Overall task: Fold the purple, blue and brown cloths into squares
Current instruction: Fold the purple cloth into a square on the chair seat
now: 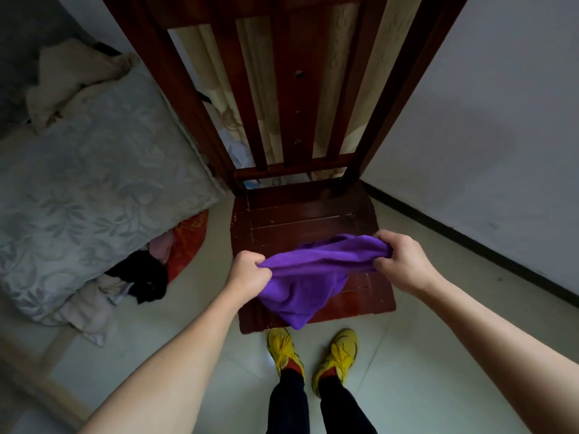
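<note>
We hold the purple cloth (308, 277) bunched above the wooden chair (297, 220) seat, our left grip (247, 272) curled tight around its left end, our right grip (401, 261) clenched on its right end. The middle sags toward the seat's front edge. Our yellow shoes (280, 349) stand on the floor (391, 371) just before the chair; a bed (78, 183) lies left.

One wide-angle camera worn on the head looks forward and steeply down from close above the left hand (247, 272) and right hand (402, 260) at frame centre, taking in the chair (297, 219) ahead, shoes (340, 355) at bottom centre and bed (94, 189) at left.
</note>
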Available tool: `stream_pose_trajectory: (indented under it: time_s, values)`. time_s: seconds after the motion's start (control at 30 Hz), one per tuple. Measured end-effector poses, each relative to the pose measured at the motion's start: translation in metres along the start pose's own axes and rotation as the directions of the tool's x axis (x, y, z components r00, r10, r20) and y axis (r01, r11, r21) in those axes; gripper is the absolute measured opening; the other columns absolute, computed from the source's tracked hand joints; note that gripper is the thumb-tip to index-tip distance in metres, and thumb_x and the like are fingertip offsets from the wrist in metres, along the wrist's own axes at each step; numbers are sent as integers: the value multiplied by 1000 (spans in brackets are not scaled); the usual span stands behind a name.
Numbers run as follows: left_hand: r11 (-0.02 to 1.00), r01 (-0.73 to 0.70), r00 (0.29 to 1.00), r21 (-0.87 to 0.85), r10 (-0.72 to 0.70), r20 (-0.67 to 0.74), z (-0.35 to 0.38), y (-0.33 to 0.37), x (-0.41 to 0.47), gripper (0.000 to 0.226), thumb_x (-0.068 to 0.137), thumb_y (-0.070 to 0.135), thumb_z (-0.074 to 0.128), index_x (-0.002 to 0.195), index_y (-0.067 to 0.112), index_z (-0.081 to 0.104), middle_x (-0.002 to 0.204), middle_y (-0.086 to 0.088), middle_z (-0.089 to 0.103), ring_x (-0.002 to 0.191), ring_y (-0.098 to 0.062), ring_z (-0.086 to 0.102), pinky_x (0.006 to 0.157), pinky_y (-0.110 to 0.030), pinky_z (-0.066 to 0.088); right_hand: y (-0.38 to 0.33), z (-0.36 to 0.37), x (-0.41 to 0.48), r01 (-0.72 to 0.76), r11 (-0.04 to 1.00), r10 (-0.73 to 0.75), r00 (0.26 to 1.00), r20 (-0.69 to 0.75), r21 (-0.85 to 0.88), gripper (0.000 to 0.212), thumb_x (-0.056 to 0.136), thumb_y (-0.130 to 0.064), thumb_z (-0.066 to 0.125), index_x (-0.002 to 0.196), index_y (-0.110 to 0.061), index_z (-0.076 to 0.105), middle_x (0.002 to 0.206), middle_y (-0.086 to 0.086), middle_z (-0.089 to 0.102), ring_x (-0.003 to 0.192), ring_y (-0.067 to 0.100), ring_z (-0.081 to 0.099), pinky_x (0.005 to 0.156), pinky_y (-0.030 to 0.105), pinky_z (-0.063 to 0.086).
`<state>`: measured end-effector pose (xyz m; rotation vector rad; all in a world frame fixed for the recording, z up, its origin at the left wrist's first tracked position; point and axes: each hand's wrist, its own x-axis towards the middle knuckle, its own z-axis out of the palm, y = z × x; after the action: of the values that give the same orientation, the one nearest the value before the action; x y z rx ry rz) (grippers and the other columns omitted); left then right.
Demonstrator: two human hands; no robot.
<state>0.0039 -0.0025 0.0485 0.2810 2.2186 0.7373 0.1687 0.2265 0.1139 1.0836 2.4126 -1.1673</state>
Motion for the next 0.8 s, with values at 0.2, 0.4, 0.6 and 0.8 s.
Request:
stream_pose_trajectory:
  time_s: [0.2,0.4,0.6,0.8]
  values:
    - [897,130,989,-421,-145,-3,-8,9,-12,24,57,17,67,56,16,43,55,0,39,55,-13,35,51,-27,25,15,12,-1,-77,993,65,990,-122,-93,34,84,-22,62,116,-33,68,93,2,61,92,28,59,71,34,45]
    - [997,-79,978,18,81,-192,-33,18,-10,33,65,6,72,86,18,50,67,0,54,61,-19,50,56,-28,37,-2,-6,5,8,996,24,933,-359,87,10,81,-20,67,89,-20,72,100,0,61,94,22,59,75,35,46]
    - [907,-143,941,397,248,-229,-52,26,-15,16,73,18,72,73,13,57,76,-8,58,81,-31,54,65,-33,36,-48,-31,4,99,821,91,950,-300,562,15,85,-9,69,82,-3,56,62,12,54,48,15,54,44,26,42]
    - [893,-134,982,430,176,-60,-35,19,-24,19,72,19,67,70,20,48,92,-8,56,94,-32,51,74,-34,38,-63,-17,-1,-67,856,-7,990,141,512,33,83,13,56,103,-11,64,82,11,62,51,13,53,46,23,42]
